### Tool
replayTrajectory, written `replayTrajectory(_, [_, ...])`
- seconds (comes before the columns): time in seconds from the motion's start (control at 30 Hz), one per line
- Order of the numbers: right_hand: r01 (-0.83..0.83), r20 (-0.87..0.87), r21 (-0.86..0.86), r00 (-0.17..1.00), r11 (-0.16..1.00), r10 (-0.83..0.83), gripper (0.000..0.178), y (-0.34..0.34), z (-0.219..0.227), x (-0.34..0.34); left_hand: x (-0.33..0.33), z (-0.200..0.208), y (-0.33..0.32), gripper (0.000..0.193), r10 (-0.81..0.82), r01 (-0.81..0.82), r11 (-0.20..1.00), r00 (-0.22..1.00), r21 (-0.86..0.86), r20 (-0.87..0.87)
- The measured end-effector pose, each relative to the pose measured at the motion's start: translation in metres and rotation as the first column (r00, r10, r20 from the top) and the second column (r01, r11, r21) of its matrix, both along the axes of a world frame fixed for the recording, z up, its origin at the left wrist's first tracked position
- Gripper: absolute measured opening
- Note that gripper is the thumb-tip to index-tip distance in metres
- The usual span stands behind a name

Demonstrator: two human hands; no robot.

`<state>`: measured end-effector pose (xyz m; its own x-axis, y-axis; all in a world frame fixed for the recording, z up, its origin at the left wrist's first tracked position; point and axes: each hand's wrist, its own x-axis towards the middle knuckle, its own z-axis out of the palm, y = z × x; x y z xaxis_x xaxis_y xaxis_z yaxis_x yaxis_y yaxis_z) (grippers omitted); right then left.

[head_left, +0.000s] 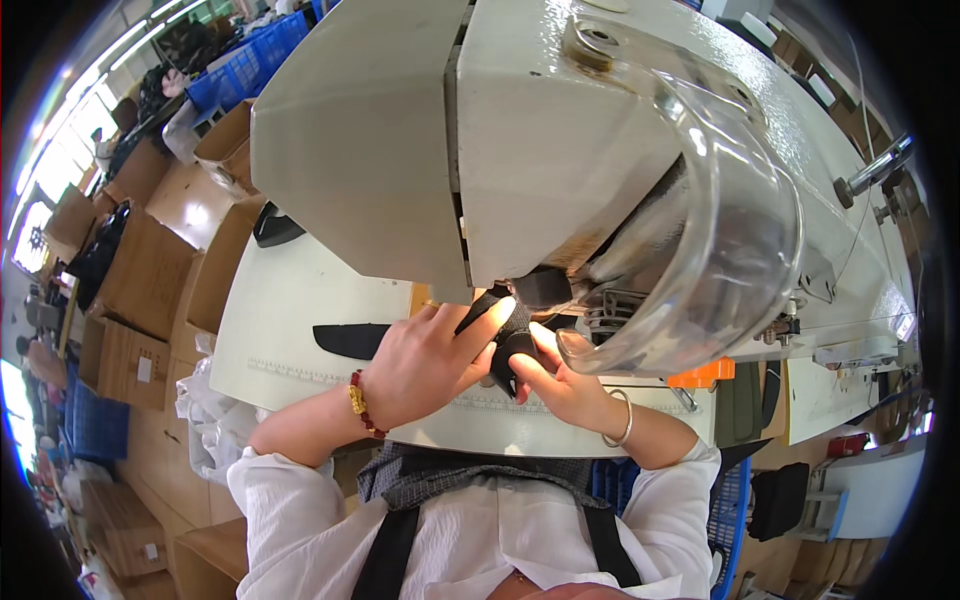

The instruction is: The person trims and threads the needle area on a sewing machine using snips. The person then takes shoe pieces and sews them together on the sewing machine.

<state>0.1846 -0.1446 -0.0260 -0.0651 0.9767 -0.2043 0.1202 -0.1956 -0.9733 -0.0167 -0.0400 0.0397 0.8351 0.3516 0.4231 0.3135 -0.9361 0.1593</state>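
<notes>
Two hands point(425, 362) point(575, 395) pinching black fabric piece point(516, 346); open cardboard box point(148, 278) at left holds dark material point(100, 258).

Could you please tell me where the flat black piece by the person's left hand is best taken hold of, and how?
Probably by pinching the free left end of the flat black piece, coming from the left. It lies flat on the white table with that end exposed, while the left hand hides its right end.
</notes>
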Motion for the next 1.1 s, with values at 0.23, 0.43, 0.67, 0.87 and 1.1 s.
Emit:
replayTrajectory(0.23, [0.098,0.229,-0.069,0.970,0.993,-0.080,0.032,-0.007,0.008,0.007,0.024,-0.007,-0.027,0.044,0.172,-0.193,0.968,0.976,0.160,0.133])
replayTrajectory(0.43, [0.054,0.107,0.296,0.990,0.954,-0.089,0.047,-0.003,-0.023,0.012,0.038,-0.019,-0.035,0.032,0.258,-0.275,0.945,0.959,0.175,0.117])
replayTrajectory(0.67, [0.114,0.142,0.599,0.959,0.793,-0.245,0.030,0.008,-0.038,0.005,0.045,-0.016,-0.040,0.026,0.290,-0.319,0.927,0.943,0.200,0.161])
replayTrajectory(0.87, [0.178,0.106,0.403,0.965,0.898,-0.239,0.025,-0.002,0.003,-0.004,0.007,0.011,-0.014,0.037,0.088,-0.088,0.996,0.995,-0.005,0.051])
replayTrajectory(1.1, [0.195,-0.072,-0.007,0.978,0.981,-0.195,0.023,-0.001,0.005,-0.011,-0.016,0.018,0.020,0.048,-0.277,0.276,0.961,0.959,0.026,0.061])
